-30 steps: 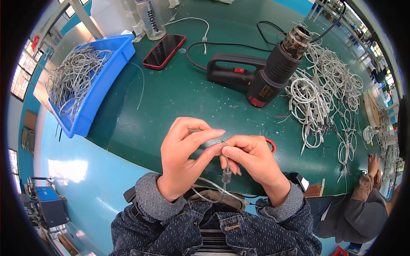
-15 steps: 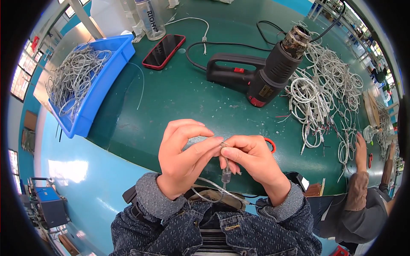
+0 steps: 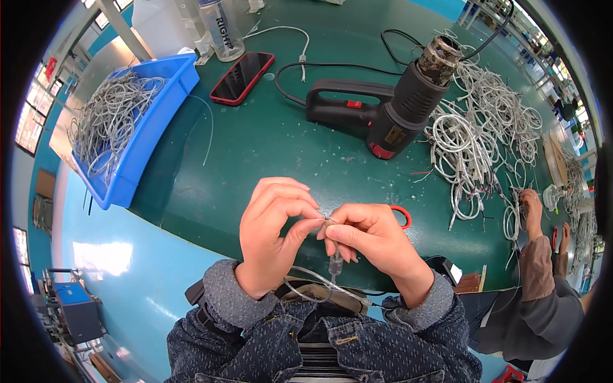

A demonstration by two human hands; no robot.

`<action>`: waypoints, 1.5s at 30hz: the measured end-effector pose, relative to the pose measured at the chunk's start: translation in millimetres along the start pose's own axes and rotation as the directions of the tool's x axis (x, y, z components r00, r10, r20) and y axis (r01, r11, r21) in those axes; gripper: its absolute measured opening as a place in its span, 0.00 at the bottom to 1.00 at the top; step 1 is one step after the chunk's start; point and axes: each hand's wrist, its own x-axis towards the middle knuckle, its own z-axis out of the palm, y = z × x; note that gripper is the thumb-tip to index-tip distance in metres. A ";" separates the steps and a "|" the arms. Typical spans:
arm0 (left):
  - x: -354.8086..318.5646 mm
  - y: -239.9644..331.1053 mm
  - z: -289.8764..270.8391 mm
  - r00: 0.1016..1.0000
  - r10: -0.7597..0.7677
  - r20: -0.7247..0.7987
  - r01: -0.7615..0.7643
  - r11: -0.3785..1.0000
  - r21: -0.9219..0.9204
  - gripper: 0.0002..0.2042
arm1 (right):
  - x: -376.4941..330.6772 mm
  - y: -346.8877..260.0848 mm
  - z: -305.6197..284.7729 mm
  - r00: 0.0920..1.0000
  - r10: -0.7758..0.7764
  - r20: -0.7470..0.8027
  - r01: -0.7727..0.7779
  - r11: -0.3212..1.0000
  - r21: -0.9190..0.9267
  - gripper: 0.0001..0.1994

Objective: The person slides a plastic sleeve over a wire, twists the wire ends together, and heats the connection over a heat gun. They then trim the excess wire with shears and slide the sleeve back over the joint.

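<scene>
left hand and right hand meet at the centre of my head view, each pinching with thumb and forefinger: i see the left closed on fine wire ends, the right on the grey cable just behind them. that cable hangs below the right fingers, carries a clear sleeve and loops at lower centre. a red curved handle shows just beside the right hand on the green table. at upper left i have a blue bin of tangled cables and a red-cased phone; toward upper right, a black heat gun beside a heap of pale cables. a co-worker's hand reaches in at right.
</scene>
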 end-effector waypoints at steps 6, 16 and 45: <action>-2.4 -2.7 5.0 0.996 -0.084 0.011 0.084 0.991 -0.103 0.08 | -1.3 0.6 0.3 1.000 0.010 -0.005 -0.009 0.999 0.039 0.06; -2.8 0.6 3.5 0.999 -0.039 -0.021 0.038 0.999 -0.033 0.08 | -1.6 2.3 -5.5 0.993 -0.061 -0.097 0.078 0.981 0.179 0.08; 14.7 14.1 -5.5 0.995 0.037 0.097 -0.054 0.980 0.189 0.11 | -1.1 3.2 -4.7 0.999 -0.023 -0.046 0.025 0.999 0.032 0.06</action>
